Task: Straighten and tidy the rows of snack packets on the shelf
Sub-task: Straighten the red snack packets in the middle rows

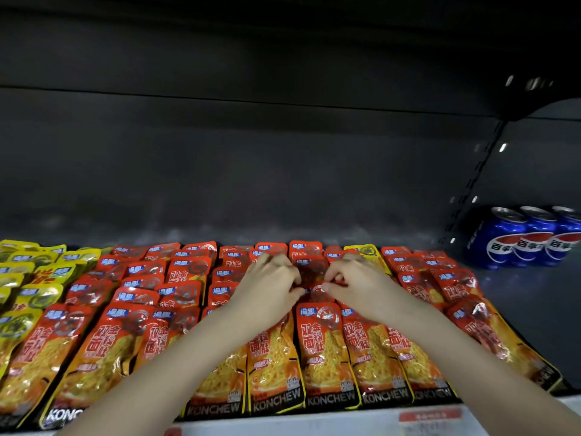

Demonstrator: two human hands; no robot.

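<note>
Glossy, crinkled red packets [323,347] overlap in rows across the dark shelf [518,309]. Mid-row, the left hand [270,286] and right hand [353,284] curl their fingers, pinching one middle packet [314,272] by its edges. Bare shelf opens rightward, towards round blue cans [528,237].

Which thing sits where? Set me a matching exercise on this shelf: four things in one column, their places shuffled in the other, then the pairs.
Things
1. blue cans
2. yellow packets
3. lone yellow packet
4. red price label

Places
A. on the shelf's front edge
B. far left
C. back row, among the red packets
D. far right, at the back

Pairs: 1-D, 2-B, 3-C, 4-A
</note>
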